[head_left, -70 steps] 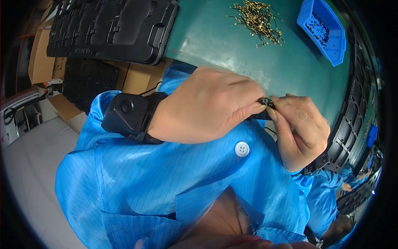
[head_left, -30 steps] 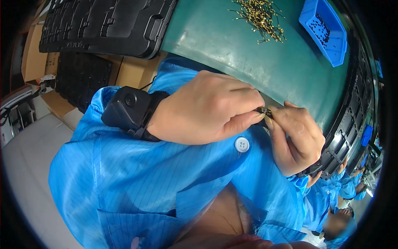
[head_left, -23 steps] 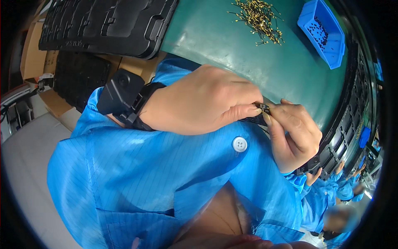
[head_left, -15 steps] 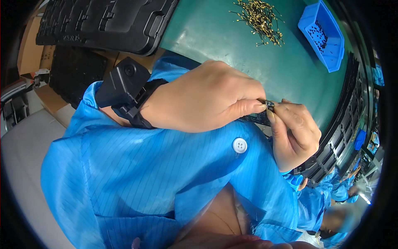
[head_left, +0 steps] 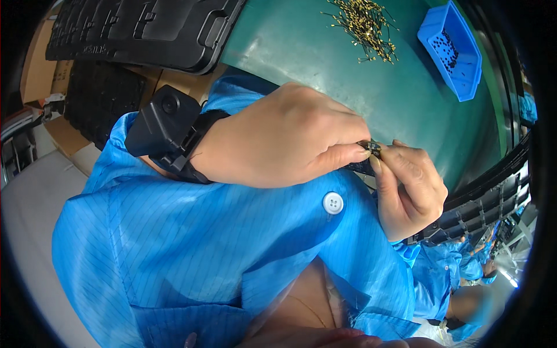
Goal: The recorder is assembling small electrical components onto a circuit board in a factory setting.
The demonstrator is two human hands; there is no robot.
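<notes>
My left hand (head_left: 290, 136) reaches in from the left, its thumb and forefinger pinched on a small dark electronic part (head_left: 371, 149) with gold-coloured bits. Facing it, my right hand (head_left: 412, 185) pinches the same part from the other side with thumb and forefinger, so the fingertips of both hands nearly meet. The fingers cover most of the part, and its exact kind cannot be made out. A black box-shaped camera (head_left: 165, 119) is strapped to my left wrist.
On the green tabletop (head_left: 290, 46) lies a loose pile of short black cables with gold ends (head_left: 368, 29). Right of it stands a blue bin (head_left: 467, 81) with small dark pieces inside. Black moulded trays (head_left: 127, 29) sit at the far left and right. Co-workers in blue (head_left: 432, 278) appear at lower right.
Both hands keep their pinch on the small part and have shifted only slightly left. The view has turned a little, so the trays and co-workers at the right appear moved.
</notes>
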